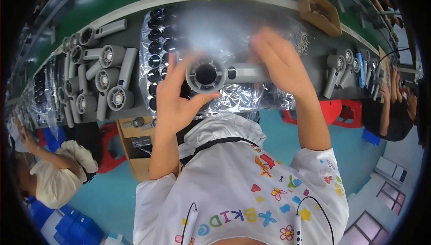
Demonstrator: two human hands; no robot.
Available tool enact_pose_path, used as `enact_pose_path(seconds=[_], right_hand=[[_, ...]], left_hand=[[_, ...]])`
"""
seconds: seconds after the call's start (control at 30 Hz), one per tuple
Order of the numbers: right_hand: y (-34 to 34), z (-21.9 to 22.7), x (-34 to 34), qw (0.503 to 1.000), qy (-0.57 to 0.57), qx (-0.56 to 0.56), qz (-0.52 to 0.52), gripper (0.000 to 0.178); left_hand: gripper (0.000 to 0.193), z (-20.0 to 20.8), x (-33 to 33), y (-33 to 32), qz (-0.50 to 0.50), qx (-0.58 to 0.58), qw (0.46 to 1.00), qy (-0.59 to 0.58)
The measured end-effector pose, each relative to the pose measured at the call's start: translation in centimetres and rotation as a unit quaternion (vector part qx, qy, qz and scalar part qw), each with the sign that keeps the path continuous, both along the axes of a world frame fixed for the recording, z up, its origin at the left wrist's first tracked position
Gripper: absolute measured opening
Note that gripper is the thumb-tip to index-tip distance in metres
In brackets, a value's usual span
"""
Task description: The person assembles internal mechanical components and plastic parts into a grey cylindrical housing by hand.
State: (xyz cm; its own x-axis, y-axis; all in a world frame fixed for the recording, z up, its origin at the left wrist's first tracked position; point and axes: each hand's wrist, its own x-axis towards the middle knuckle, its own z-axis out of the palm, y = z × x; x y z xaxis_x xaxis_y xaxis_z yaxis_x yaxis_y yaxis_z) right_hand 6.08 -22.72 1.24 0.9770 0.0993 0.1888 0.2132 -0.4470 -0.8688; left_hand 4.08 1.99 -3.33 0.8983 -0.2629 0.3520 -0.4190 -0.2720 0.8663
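Note:
My left hand (175,97) grips a grey handheld fan (247,73) by its round head. The thumb lies along the lower rim, and the fingers are bent at the left side. The fan's head faces up with a dark round centre, and its handle points right. At the handle's far end is my right hand (283,61), its fingertips blurred by motion, so whether it holds anything is unclear. Beneath both hands lies a clear plastic tray or sheet (233,103) bearing rows of black round caps (154,61).
Several grey handheld fans (107,79) are piled at left, more (334,72) at right. An open cardboard box (319,11) stands at the back right, near small scattered parts (301,40). Another carton (134,148) is below the table edge. Co-workers sit on both sides by red stools (348,114).

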Motion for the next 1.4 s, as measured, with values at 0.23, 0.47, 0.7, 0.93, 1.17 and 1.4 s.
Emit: enact_pose_path(seconds=[0.23,0.47,0.7,0.93,1.17,1.4], right_hand=[[2.3,1.3,-1.4,0.987,0.08,0.136,-0.03,0.03],[-0.8,-0.3,-2.1,0.971,-0.181,0.158,-0.011,0.024],[-15.9,-5.6,-6.3,0.932,0.072,-0.022,-0.356,0.024],[-18.2,-5.5,-7.5,0.908,0.007,-0.153,-0.39,0.027],[-20.8,-7.4,-11.5,0.801,0.076,-0.281,-0.522,0.059],[-16.7,-5.2,-10.9,0.887,-0.017,-0.07,-0.456,0.06]], left_hand=[[0.063,1.9,1.5,-2.9,-0.062,-0.306,0.934,0.177],[0.029,5.6,8.2,-5.7,-0.068,-0.354,0.864,0.353],[0.038,-1.1,31.8,-1.4,0.058,-0.106,0.927,0.355],[0.053,-8.5,42.3,1.0,0.316,0.322,0.891,0.057],[0.042,-2.2,35.4,2.5,0.072,0.281,0.957,-0.011],[0.045,7.2,10.1,-3.5,-0.19,0.095,0.967,0.143]])
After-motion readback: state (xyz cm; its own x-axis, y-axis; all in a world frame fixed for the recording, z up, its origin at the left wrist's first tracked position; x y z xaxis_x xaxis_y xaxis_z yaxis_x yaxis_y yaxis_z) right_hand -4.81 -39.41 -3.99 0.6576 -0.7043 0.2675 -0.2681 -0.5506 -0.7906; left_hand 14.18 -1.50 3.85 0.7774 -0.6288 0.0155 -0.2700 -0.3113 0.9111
